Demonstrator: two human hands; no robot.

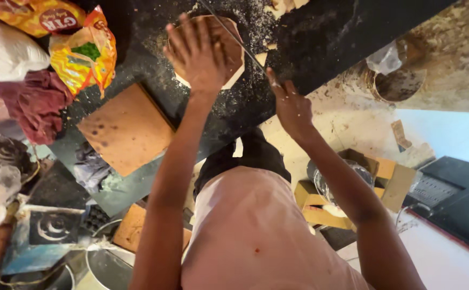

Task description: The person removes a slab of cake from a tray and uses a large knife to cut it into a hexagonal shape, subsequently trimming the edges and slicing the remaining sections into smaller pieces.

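— Closest to the lens, what do you see?
— Pink shirt (256, 236), then both arms reaching to a dark counter (320, 32). I see my left hand (199, 53) spread flat on a tan board piece (229, 45).
— And the right?
— My right hand (291, 107) pinches a thin blade (234, 37) lying across that piece; a square board (126, 128) lies nearby.

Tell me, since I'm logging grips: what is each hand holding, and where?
The right hand grips a thin metal rod at its near end. The left hand holds nothing; it lies flat on a flat tan piece.
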